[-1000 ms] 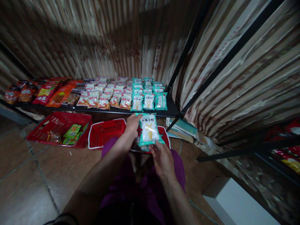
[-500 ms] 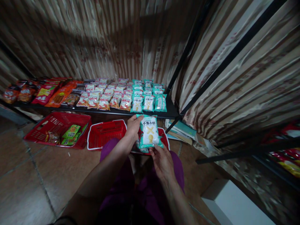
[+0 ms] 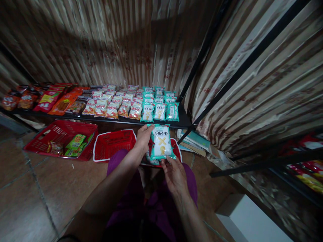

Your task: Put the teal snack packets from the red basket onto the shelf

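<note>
While both forearms reach forward over the knees (image 3: 188, 178), the left hand (image 3: 143, 137) comes in at a slant, thumb laid over the bag's (image 3: 161, 143) upper left corner, its other fingertips out of sight. And on the near side, the right hand (image 3: 174, 173), palm turned partly up, has the bottom edge pinched, thumb on the lower right corner. So both hands are holding one bag, right above the red basket (image 3: 178, 153), just short of the shelf (image 3: 185, 120)! Its printed face looks up at the wearer, lettering the right way round; the top end points to the shelf, the bottom to the body, and the long axis runs between the two, nearly straight ahead. Beyond it, matching packs (image 3: 159, 112) sit in rows, tops away too.
</note>
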A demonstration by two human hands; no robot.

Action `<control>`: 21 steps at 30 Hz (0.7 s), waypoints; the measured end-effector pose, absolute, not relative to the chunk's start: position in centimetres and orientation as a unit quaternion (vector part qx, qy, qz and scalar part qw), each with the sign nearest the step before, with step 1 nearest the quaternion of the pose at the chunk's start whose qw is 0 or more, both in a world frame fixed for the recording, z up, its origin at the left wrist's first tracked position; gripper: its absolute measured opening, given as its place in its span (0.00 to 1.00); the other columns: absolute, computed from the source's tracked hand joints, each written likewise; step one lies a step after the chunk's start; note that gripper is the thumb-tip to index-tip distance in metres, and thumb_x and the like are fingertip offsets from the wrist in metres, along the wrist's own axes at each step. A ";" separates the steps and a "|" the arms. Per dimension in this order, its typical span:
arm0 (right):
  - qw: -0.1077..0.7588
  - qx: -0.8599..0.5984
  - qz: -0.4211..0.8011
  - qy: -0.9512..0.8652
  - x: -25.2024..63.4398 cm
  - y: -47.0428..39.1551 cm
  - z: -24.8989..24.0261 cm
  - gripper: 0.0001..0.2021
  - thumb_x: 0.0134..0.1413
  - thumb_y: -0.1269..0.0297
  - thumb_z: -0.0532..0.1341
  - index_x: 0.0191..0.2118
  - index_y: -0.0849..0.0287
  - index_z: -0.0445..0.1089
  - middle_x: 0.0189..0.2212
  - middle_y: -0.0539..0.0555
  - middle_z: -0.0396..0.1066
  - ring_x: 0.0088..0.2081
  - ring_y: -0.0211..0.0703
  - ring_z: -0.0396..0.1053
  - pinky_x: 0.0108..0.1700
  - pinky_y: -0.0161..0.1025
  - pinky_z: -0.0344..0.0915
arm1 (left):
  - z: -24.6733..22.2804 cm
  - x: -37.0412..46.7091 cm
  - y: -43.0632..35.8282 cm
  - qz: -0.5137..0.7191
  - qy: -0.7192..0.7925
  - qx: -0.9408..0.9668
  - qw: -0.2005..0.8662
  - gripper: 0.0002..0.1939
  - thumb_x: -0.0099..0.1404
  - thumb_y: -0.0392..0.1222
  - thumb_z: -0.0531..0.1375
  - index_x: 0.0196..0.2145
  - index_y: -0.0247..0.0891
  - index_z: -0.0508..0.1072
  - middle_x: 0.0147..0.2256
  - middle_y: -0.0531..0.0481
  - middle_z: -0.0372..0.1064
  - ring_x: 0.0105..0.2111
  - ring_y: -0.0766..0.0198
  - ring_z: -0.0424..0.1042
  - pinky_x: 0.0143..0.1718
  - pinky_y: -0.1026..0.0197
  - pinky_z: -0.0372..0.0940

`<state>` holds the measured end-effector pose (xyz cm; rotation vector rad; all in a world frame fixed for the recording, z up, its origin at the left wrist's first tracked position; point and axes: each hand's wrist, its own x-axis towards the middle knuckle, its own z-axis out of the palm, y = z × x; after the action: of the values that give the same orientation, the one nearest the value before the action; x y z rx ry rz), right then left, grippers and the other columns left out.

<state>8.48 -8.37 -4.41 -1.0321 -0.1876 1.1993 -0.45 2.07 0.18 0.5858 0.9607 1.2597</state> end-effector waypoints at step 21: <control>0.696 -0.480 0.530 -0.058 8.5 -8.5 -5.4 0.14 0.27 0.68 0.72 0.26 0.59 0.71 0.25 0.45 0.73 0.26 0.32 0.69 0.31 0.30 0.69 | -0.7 -0.8 0.7 0.508 0.401 0.324 0.690 0.21 0.45 0.54 0.69 0.30 0.37 0.71 0.29 0.52 0.73 0.30 0.67 0.71 0.31 0.68 0.62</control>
<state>8.50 -8.48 -5.44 -1.0715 -0.1289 1.1825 -0.78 0.72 -0.68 0.7240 0.8974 1.1364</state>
